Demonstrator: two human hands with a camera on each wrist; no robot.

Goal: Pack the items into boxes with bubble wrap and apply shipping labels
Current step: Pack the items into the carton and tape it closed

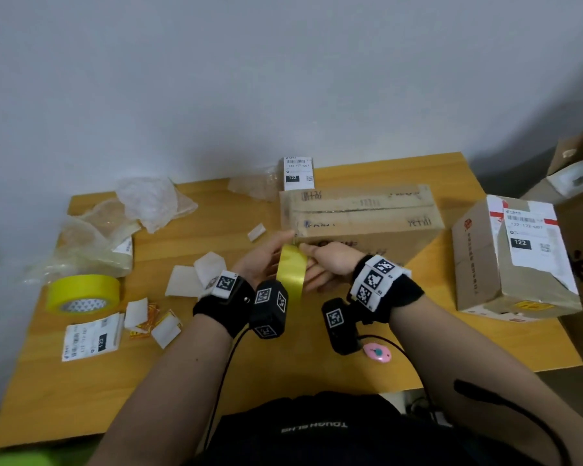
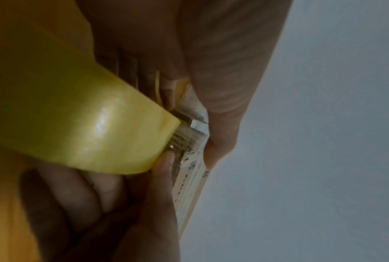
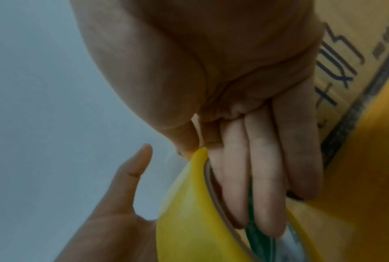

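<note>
A yellow tape roll [image 1: 292,277] stands on edge between my two hands, right at the front left corner of a closed, taped cardboard box [image 1: 360,213]. My right hand [image 1: 327,264] holds the roll. In the right wrist view its fingers [image 3: 256,177] pass through the core of the roll [image 3: 189,221], beside the printed box side [image 3: 345,62]. My left hand [image 1: 266,257] lies along the roll's other side with fingers straight. In the left wrist view its thumb [image 2: 213,124] rests over the box corner [image 2: 189,186], just past the roll [image 2: 77,115].
On the wooden table [image 1: 249,381], a second yellow tape roll [image 1: 83,294] lies at the left above a shipping label [image 1: 92,336]. Crumpled wrap [image 1: 152,203] is at the back left. Paper scraps [image 1: 196,277] lie near the left wrist. A labelled box [image 1: 512,257] stands right. A small pink object [image 1: 377,353] lies near the front.
</note>
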